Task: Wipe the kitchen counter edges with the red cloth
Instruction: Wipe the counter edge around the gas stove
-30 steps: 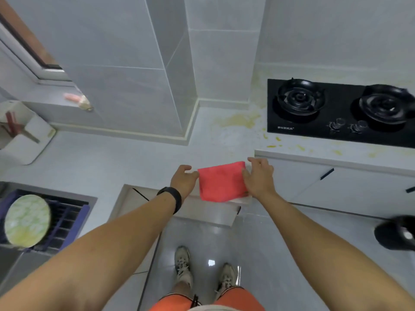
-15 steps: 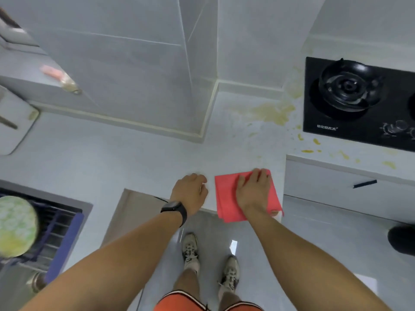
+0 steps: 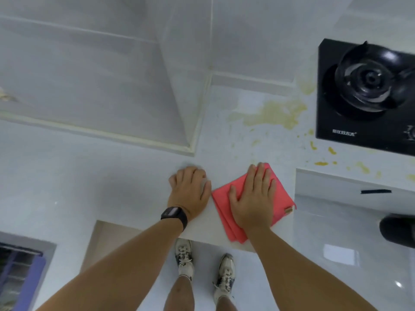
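Red cloth (image 3: 281, 198) is sitting folded right at the front corner of the desk (image 3: 134, 176), where the near edge is turning toward the stove side. One bit of it is hanging slightly over the front edge, and a small tan tag is poking out on the side edge.

Right hand (image 3: 252, 198) is lying flat on top of the cloth, fingers straight and together, palm pressing down, not curling around anything. Left hand (image 3: 189, 191) is resting on the bare desk just beside the cloth, almost touching its left edge. Its fingers are bending under at the knuckles, kind of like a loose fist leaning on the surface, and it's grasping nothing as far as I can see. A black watch (image 3: 174, 216) is sitting on that wrist.

Further back on the desk, yellowish stains (image 3: 276, 113) are spreading out near the back wall, with smaller splatters trailing toward the side edge. A black gas hob (image 3: 350, 122) is sitting at the far right end with one burner (image 3: 370, 79) showing. A tiled column is jutting out onto the desk at the back left.

Down below, two pale sneakers (image 3: 184, 259) are standing on the glossy floor just in front of the desk edge. A white cabinet front with a dark handle (image 3: 376, 191) is showing under the hob side.
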`<state>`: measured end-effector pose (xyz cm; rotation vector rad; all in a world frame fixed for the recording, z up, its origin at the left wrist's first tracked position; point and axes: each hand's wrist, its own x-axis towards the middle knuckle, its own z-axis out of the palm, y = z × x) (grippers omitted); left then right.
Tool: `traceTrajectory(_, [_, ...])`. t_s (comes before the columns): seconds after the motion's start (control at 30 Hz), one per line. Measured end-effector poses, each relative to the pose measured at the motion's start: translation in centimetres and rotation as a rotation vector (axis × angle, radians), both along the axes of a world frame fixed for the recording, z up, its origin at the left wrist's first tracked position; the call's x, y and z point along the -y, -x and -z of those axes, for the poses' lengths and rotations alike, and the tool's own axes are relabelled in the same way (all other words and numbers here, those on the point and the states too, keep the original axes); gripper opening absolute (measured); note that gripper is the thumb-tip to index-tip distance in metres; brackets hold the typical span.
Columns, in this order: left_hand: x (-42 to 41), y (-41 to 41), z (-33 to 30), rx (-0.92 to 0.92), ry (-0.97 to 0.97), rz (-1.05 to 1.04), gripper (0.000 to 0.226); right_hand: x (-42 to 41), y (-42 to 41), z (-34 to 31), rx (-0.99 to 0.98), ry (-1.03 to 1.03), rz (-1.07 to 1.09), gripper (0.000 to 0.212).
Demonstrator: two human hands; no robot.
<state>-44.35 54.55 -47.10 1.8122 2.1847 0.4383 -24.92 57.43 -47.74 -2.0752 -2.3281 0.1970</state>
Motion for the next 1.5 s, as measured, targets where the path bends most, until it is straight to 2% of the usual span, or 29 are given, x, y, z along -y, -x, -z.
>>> traceTrajectory(0.3, [-0.2,-0.3,1.1,-0.066,-0.098,0.027,0.027,-7.0,1.4,0.3,-0.024,-0.036,-0.115,0.082])
traceTrajectory(0.57, [-0.7,-0.5,0.5,-0.083,-0.034,0.022,0.033,-16.3,5.0,0.6,-0.038,-0.031,-0.218,0.081])
traceTrajectory(0.87, [-0.6,-0.6,0.6,-0.096,-0.022,0.005,0.034,-22.7,7.8,0.3,-0.094,0.006,-0.31,0.078])
traceTrajectory(0.97, [-0.6,-0.6,0.6,-0.11,-0.035,0.003,0.036,-23.6,8.5,-0.1,-0.163,-0.051,-0.266,0.073])
traceTrajectory(1.07, [-0.5,-0.6,0.7,-0.115,-0.043,-0.003,0.036,-23.5,8.8,-0.2,-0.102,-0.152,-0.142,0.073])
traceTrajectory(1.17, [-0.7,-0.6,0.7,-0.123,-0.055,-0.009,0.034,-23.0,9.0,-0.1,-0.066,-0.072,-0.101,0.081])
traceTrajectory(1.23, [-0.6,-0.6,0.9,-0.124,-0.075,-0.01,0.033,-22.8,9.0,0.1,-0.061,-0.027,-0.159,0.085])
traceTrajectory(1.37, [-0.7,-0.6,1.0,-0.127,-0.089,-0.022,0.032,-22.2,9.1,-0.2,-0.037,-0.004,-0.479,0.082])
traceTrajectory(1.5, [-0.6,-0.7,1.0,-0.101,-0.098,-0.035,0.03,-19.7,8.4,-0.8,-0.046,0.023,-0.606,0.078])
